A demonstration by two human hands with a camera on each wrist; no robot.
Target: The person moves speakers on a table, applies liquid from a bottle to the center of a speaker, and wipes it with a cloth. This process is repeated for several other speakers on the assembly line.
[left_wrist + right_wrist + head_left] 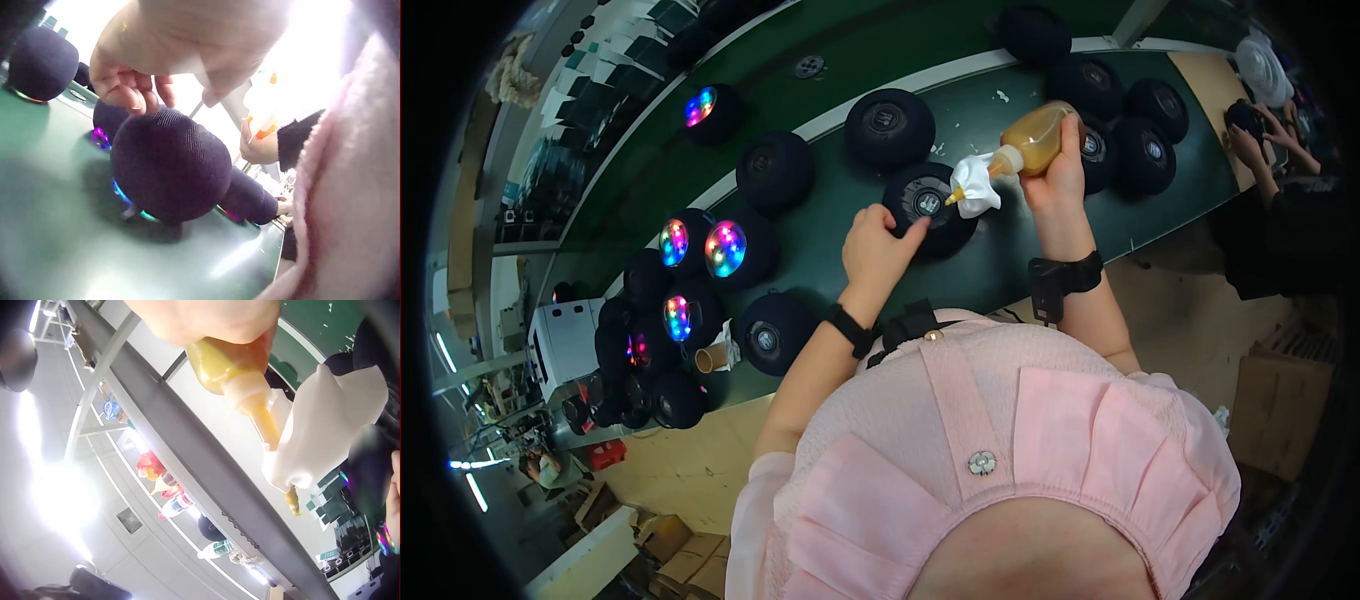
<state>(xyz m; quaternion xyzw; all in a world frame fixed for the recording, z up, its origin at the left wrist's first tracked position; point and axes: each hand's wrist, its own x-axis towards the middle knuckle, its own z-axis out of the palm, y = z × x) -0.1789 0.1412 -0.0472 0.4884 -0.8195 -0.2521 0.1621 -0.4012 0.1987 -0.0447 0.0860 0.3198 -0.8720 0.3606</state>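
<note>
Your right hand (pixel 1056 172) is closed around the amber squeeze bottle (pixel 1030 142), which hangs tilted to the right of the dark ball (pixel 930 210), with its nozzle tip (pixel 953 199) over the ball's face; whether they touch you cannot tell. Your left hand (pixel 877 248) is partly open at the ball's near left edge, fingers bent and thumb apart; you cannot tell whether it grips the ball or only rests there.

Expect the bottle to be light, with thin walls that yield, so 1 hard squeeze could push out too much; hold it round the body, away from the neck. The white wrap (pixel 977 190) around the nozzle looks soft and loose, a poor place to grip. The ball's fabric should give you good friction, but its round shape may roll: steady it by its sides, leaving the disc (pixel 927 203) uncovered.
</note>
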